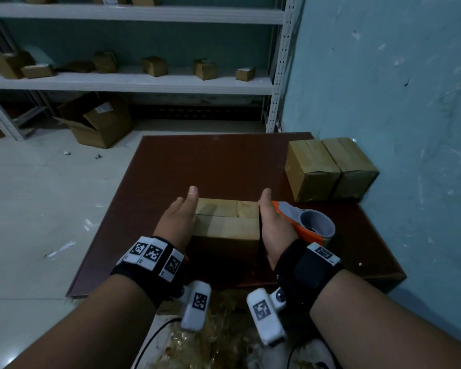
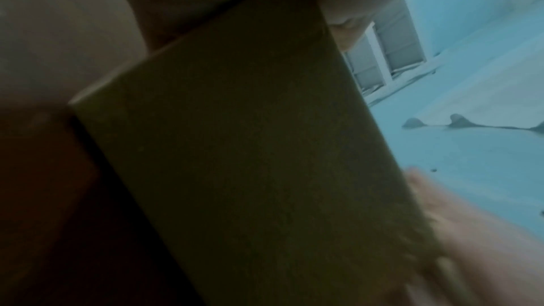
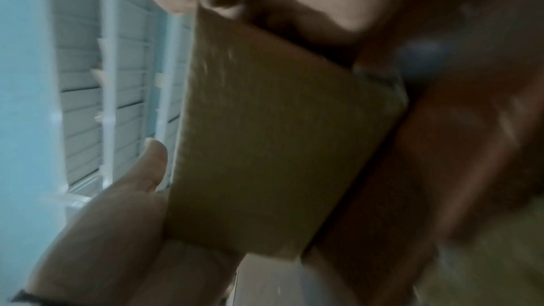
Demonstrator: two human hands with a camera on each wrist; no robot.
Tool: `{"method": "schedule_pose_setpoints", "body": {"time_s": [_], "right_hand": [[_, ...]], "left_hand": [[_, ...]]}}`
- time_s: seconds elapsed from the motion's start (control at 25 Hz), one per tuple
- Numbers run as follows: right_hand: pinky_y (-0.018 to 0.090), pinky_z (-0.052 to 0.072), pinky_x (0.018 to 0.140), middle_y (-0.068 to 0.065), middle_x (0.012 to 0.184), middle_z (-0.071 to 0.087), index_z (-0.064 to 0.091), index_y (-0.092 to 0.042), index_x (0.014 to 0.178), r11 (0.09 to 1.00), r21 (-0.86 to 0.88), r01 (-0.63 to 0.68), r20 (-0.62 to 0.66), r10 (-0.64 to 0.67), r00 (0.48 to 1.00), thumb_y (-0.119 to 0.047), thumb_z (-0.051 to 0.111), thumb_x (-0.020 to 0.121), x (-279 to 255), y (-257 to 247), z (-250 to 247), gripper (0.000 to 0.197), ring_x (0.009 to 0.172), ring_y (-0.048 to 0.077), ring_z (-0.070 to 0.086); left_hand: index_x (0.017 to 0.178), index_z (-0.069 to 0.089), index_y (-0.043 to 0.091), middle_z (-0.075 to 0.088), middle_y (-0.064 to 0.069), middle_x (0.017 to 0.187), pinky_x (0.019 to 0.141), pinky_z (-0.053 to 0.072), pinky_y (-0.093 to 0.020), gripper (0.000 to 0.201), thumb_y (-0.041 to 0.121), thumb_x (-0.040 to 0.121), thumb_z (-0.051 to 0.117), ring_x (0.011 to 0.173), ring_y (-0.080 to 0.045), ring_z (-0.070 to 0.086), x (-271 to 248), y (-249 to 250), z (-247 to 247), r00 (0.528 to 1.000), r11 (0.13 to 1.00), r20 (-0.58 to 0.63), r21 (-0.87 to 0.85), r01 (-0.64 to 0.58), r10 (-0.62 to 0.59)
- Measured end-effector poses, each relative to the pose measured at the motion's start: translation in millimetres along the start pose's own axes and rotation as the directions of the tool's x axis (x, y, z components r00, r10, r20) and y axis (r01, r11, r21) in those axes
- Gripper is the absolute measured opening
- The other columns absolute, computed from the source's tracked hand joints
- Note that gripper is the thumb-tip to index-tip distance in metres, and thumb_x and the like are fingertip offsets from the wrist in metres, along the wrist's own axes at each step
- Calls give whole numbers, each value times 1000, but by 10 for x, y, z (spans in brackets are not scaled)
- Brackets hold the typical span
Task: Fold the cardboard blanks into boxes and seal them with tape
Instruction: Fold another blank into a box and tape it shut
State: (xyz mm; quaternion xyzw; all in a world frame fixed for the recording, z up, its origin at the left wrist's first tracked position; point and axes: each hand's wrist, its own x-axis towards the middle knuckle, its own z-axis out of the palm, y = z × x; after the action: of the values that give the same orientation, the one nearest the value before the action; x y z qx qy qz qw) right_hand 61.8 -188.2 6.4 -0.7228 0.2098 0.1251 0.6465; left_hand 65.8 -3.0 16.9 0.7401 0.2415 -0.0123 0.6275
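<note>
Wrist bands: black straps with white coded tags are sitting nearest the lens, one on each forearm.
Left hand (image 1: 180, 218): lying flat against the left side wall of the box (image 1: 228, 218), fingers straight, thumb pointing to the far edge of the worktop (image 1: 210, 161); pressing, not curling round anything.
Right hand (image 1: 269, 225): lying flat against the right side wall in the same way, fingers extended; the right wrist view is showing the palm against the cardboard.
Box position: standing near the middle of the worktop, towards its near edge, top flaps folded shut with the centre seam running left to right between the two palms.
Key relation: seam axis is running from hand to hand, so any strip would be travelling along that line; judged, not seen.
Tape dispenser (image 1: 306, 222): orange and grey, resting just beside the right hand, on its outer side; the right hand is the nearer one.
Finished boxes (image 1: 330, 169): two are sitting side by side at the far right corner.
Seam status: appearing untaped here, though dim light is limiting certainty.
</note>
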Motion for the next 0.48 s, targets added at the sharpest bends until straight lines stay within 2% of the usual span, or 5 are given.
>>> {"method": "schedule_pose_setpoints", "body": {"time_s": [0.12,0.2,0.28,0.36,0.48], "right_hand": [[36,41,107,-18,140,54,47,-32,152,900,-269,343,12,-352,936,-69,41,100,-85,-217,-319,64,130,7,51],[34,51,94,-17,121,64,56,-32,140,764,-500,407,-13,-477,879,-61,53,99,-29,-314,-636,50,113,7,61],[40,56,91,-10,110,66,51,-30,141,596,-757,268,25,-383,923,-64,61,92,106,-268,-822,60,104,13,64],[46,54,97,-1,130,63,38,-29,153,394,-909,134,42,-233,972,-73,62,86,245,-159,-868,84,115,20,62],[51,47,106,4,147,54,25,-28,159,207,-976,71,41,-149,988,-75,57,88,372,-75,-770,91,128,27,57]], "left_hand": [[158,38,28,39,-3,162,118,32,-48,72,66,97,47,147,-28,39,-63,12,-99,979,941,-48,289,-176,198],[149,45,41,44,1,153,113,37,-52,65,71,93,47,140,-26,40,-147,23,-170,896,651,25,678,-341,444],[142,48,49,45,6,143,107,38,-51,58,76,91,38,134,-23,40,-376,76,-129,798,373,167,816,-441,579],[140,48,51,46,8,141,105,36,-50,67,84,87,24,132,-22,38,-603,52,42,766,198,328,841,-503,552],[136,53,42,47,5,139,104,32,-50,92,99,75,15,130,-23,39,-782,-27,307,811,74,406,876,-477,421]]}}
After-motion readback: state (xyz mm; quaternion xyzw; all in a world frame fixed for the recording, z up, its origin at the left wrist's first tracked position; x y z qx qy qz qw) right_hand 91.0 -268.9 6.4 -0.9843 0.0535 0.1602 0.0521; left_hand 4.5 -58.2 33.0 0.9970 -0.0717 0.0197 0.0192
